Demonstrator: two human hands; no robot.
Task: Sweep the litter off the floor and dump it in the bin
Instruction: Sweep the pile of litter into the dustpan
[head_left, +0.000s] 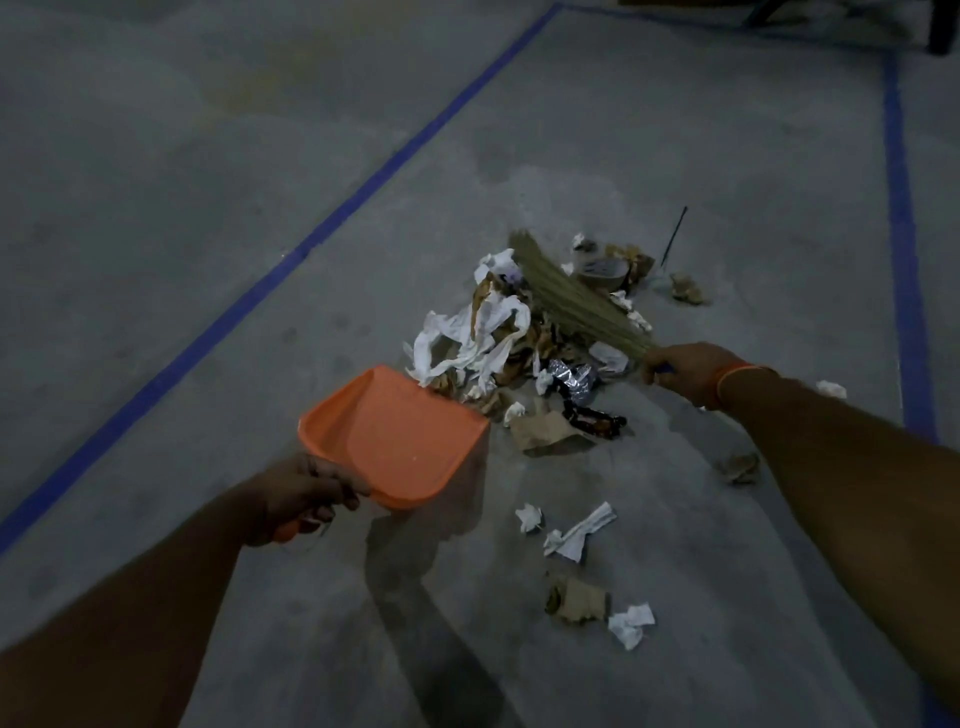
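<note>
Head view, fingers (332, 486) gripping dustpan (400, 436) — litter (498, 332) beyond

2 bare forearms — an orange band (727, 384) circles the right wrist.

One orange plastic dustpan (400, 441) sits at centre frame, and one straw-coloured grass broom (571, 296) lies above and to its right. Two bare hands show: the left hand (301, 496) at lower left, the right hand (685, 371) at right. One orange thread wristband (727, 384) circles the right wrist. One heaped pile of white paper, brown scraps and silver foil (519, 343) fills the centre; its pieces overlap too much to count. Below it lie about four loose white crumpled paper bits (579, 532) and one brown cardboard scrap (579, 600). Two blue painted floor lines (291, 260) cross the grey concrete. One thin dark stick (674, 236) lies upper right.
</note>
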